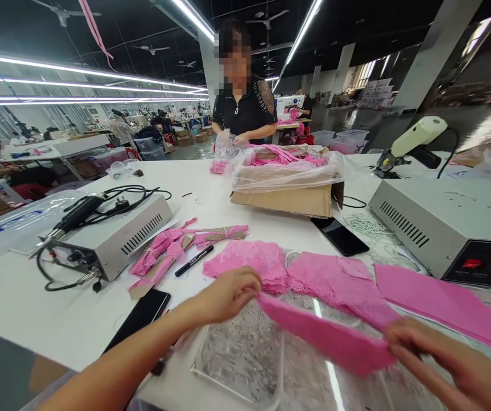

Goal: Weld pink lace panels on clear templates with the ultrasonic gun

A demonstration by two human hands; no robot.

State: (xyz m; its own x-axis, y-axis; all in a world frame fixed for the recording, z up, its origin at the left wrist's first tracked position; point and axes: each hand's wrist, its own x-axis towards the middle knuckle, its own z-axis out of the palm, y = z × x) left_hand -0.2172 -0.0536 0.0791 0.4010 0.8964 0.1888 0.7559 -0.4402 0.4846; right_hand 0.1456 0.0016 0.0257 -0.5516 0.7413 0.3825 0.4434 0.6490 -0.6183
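Note:
A long pink fabric piece (326,337) is stretched between my two hands above clear plastic, its lower right end smeared by motion. My left hand (228,294) pinches its upper left corner between thumb and fingers. At the other end, my right hand (438,348) grips the fabric near its right corner. Just beyond lie a stack of pink lace pieces (248,264) and a second pink lace pile (335,279). Farther right is a flat pile of plain pink fabric (446,302). Below my left hand sits a clear plastic tray (241,354).
Grey metal boxes stand left (117,240) and right (451,222), with cables. Across the table, a person (245,108) handles clear plastic behind a cardboard box (284,200) of pink strips. A black marker (194,261), phones (340,236) and bundled pink straps (160,251) lie about.

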